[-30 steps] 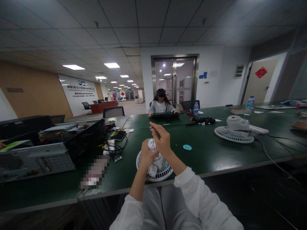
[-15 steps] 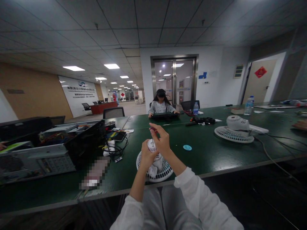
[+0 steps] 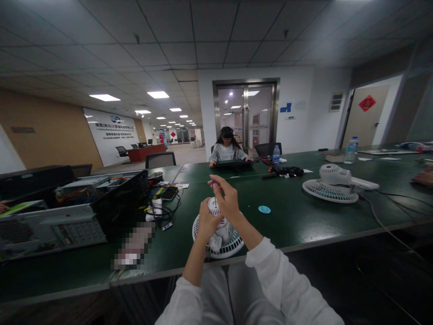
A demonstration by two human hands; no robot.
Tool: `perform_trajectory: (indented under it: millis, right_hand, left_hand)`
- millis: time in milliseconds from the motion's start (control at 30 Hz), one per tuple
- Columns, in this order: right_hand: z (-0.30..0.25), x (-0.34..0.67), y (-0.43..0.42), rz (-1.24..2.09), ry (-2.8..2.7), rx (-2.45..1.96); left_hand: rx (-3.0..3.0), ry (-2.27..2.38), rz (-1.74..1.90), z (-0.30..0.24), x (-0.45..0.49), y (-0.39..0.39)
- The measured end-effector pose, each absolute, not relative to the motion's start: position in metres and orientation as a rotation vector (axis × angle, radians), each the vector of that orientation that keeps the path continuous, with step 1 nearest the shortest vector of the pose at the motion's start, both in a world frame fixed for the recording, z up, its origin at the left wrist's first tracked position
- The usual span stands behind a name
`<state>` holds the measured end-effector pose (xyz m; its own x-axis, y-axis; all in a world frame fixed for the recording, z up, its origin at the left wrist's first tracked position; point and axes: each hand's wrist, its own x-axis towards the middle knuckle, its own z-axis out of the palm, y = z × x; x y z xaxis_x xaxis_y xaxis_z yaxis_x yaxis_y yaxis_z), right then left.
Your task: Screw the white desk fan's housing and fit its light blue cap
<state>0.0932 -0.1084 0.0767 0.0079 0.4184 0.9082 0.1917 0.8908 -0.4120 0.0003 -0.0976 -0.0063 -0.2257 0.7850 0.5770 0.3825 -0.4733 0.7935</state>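
A white electric fan (image 3: 223, 253) lies face down on the green table, close to its front edge. My left hand (image 3: 207, 217) is wrapped around the fan's motor housing (image 3: 214, 206), which points upward. In my right hand (image 3: 226, 197) a screwdriver (image 3: 214, 194) stands upright, its handle mostly hidden by the fingers. The thin shaft runs down to the top of the housing; whether its tip sits in a screw is too small to tell.
A light blue disc (image 3: 264, 209) lies right of the fan. Left are an opened computer case (image 3: 67, 221), tangled cables (image 3: 171, 210) and a blurred flat object (image 3: 134, 246). A second fan (image 3: 329, 189) lies right, trailing cords. Someone (image 3: 227, 149) sits across the table.
The fingers of my right hand have shifted slightly around the screwdriver's handle. My left hand and the fan have stayed in place.
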Motion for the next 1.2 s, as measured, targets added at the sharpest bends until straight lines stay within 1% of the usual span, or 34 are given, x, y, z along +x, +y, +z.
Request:
perform_trajectory:
  millis: [333,600,833,1200]
  right_hand:
    - [0.0741,0.0934,-0.1062,0.133,-1.560,-0.541]
    - [0.0765,0.0943,-0.1088,0.018,-1.552,-0.573]
    - [0.0730,0.0933,-0.1048,-0.062,-1.554,-0.520]
    - [0.0714,0.0961,-0.1081,-0.097,-1.546,-0.502]
  left_hand:
    - [1.700,1.376,1.760,-0.0059,0.0002,-0.0974]
    - [1.729,1.365,1.762,-0.0088,-0.0001,-0.0957]
    - [1.697,1.362,1.755,-0.0065,0.0013,-0.0982]
    - [1.693,1.351,1.765,-0.0065,0.0001,-0.0983]
